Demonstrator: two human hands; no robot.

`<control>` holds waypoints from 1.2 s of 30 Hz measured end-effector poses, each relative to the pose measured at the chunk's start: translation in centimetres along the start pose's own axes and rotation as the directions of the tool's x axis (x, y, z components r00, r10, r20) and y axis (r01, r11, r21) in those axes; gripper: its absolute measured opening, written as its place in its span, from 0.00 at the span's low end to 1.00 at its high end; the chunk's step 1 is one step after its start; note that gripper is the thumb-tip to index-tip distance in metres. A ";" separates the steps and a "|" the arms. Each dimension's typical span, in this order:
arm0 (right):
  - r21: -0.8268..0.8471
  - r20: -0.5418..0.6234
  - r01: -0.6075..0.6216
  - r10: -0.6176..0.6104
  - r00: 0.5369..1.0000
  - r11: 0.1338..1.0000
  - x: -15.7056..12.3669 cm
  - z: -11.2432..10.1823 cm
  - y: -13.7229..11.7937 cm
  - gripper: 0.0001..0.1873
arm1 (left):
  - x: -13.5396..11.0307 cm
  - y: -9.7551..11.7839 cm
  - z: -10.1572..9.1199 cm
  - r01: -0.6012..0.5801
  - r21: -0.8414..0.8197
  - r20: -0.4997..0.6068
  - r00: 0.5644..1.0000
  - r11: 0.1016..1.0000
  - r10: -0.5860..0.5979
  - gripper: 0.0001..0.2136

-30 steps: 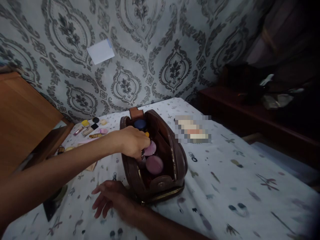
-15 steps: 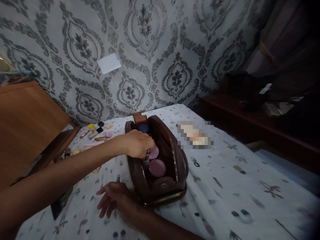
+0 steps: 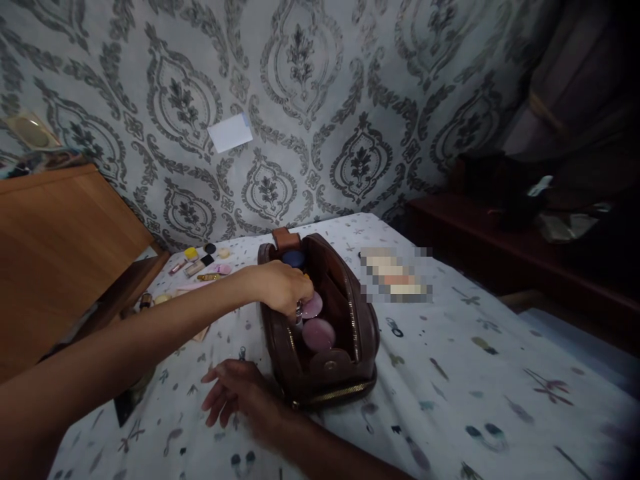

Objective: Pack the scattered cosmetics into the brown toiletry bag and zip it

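Observation:
A brown leather toiletry bag stands unzipped on the patterned cloth. My left hand reaches over its left side, knuckles bent and fingertips hidden inside; a small silvery thing shows by its fingers, and whether it is held or worn is unclear. Just below that hand lie two pink round-topped items in the bag, and a dark blue round item sits at its far end. My right hand rests open beside the bag's front left corner, fingers apart, holding nothing.
Several small cosmetics, among them a yellow-capped jar and a gold tube, lie left of the bag. A blurred-out flat object lies to its right. A wooden panel borders the left, dark red furniture the right.
The view has shifted a little, so everything sits slightly further right. My left hand stays in the bag and my right hand keeps its place beside it.

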State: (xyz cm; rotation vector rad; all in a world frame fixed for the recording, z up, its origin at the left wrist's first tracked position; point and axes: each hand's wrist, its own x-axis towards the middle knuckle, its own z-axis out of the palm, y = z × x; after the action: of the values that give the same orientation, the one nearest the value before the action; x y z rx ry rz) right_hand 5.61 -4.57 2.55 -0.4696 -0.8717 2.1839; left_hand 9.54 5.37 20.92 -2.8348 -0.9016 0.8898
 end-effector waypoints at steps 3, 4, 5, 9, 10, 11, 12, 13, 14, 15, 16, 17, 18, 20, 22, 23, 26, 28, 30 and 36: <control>-0.010 -0.002 -0.008 0.008 1.000 1.000 0.1 0.0 0.1 0.34 | 0.1 -0.4 0.3 -0.009 -0.074 -0.059 0.998 0.997 0.005 0.09; -0.010 0.002 -0.007 0.007 1.000 1.000 0.1 0.0 0.1 0.34 | 0.1 -0.5 0.3 -0.019 -0.101 -0.081 0.997 0.995 0.011 0.09; -0.009 0.004 -0.006 0.006 1.000 1.000 0.2 -0.1 0.2 0.34 | 0.1 -0.7 0.3 -0.029 -0.123 -0.093 0.995 0.992 0.017 0.09; -0.005 -0.005 -0.004 0.004 1.000 1.000 0.3 -0.2 0.4 0.33 | -0.4 -1.4 0.1 -0.059 -0.169 -0.111 0.993 0.984 0.040 0.10; -0.004 -0.003 -0.005 0.005 1.000 1.000 0.3 -0.2 0.4 0.33 | -0.8 -1.5 0.0 -0.068 -0.173 -0.145 0.988 0.983 0.043 0.10; -0.001 -0.003 -0.001 0.001 1.000 1.000 0.2 -0.2 0.4 0.33 | -1.3 -1.6 0.0 -0.077 -0.178 -0.200 0.979 0.981 0.041 0.09; 0.002 -0.005 0.008 -0.008 1.000 1.000 0.1 -0.2 0.4 0.33 | -1.8 -1.6 0.1 -0.081 -0.187 -0.277 0.960 0.979 0.026 0.09; 0.004 -0.008 0.019 -0.019 1.000 1.000 0.0 -0.2 0.3 0.33 | -2.6 -1.6 0.3 -0.080 -0.203 -0.370 0.929 0.976 -0.001 0.09; 0.004 -0.012 0.030 -0.030 0.999 1.000 0.0 -0.2 0.3 0.32 | -3.4 -1.6 0.7 -0.078 -0.229 -0.471 0.881 0.970 -0.040 0.08; 0.001 -0.014 0.039 -0.039 0.999 0.999 -0.1 -0.2 0.3 0.32 | -4.4 -1.6 1.3 -0.076 -0.261 -0.569 0.818 0.962 -0.089 0.08; -0.004 -0.013 0.042 -0.042 0.999 0.999 -0.1 -0.3 0.3 0.32 | -5.4 -1.5 2.1 -0.075 -0.297 -0.659 0.738 0.952 -0.147 0.08; -0.010 -0.014 0.042 -0.042 0.999 0.999 -0.2 -0.4 0.3 0.32 | -6.5 -1.5 3.3 -0.073 -0.337 -0.733 0.646 0.939 -0.213 0.07; -0.019 -0.016 0.039 -0.040 0.999 0.999 -0.1 -0.4 0.3 0.31 | -7.5 -1.4 4.7 -0.069 -0.380 -0.785 0.552 0.922 -0.282 0.07; -0.039 -0.027 0.037 -0.038 0.999 0.999 -0.1 -0.5 0.3 0.31 | -9.6 -1.6 8.3 -0.035 -0.483 -0.818 0.374 0.875 -0.436 0.07; -0.062 -0.032 0.030 -0.032 0.999 0.998 -0.1 -0.5 0.3 0.31 | -11.3 -1.9 12.7 0.016 -0.600 -0.764 0.285 0.800 -0.579 0.08; -0.070 -0.034 0.023 -0.026 0.999 0.997 -0.1 -0.4 0.2 0.32 | -12.1 -2.2 15.1 0.057 -0.657 -0.718 0.256 0.751 -0.647 0.08; -0.088 -0.053 0.018 -0.023 0.998 0.996 -0.2 -0.2 -0.1 0.28 | -14.1 -3.2 21.6 0.175 -0.771 -0.586 0.182 0.613 -0.789 0.09; -0.103 -0.045 0.011 -0.015 0.999 0.995 -0.3 0.0 -0.3 0.27 | -15.3 -3.5 25.0 0.270 -0.806 -0.523 0.092 0.527 -0.847 0.09; -0.121 -0.037 0.003 -0.007 0.999 0.993 -0.4 0.1 -0.4 0.27 | -16.1 -3.3 27.5 0.349 -0.816 -0.493 -0.006 0.461 -0.870 0.09; -0.160 -0.047 -0.003 -0.005 0.999 0.987 -0.4 0.3 -0.5 0.25 | -18.1 -2.1 31.2 0.444 -0.823 -0.476 -0.202 0.353 -0.856 0.10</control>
State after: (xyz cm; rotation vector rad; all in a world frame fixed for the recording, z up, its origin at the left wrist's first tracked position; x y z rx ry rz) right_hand 5.99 -4.76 3.12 -0.5966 -1.0257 2.1018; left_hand -20.28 -6.82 4.55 -1.5973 -2.0270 -1.1428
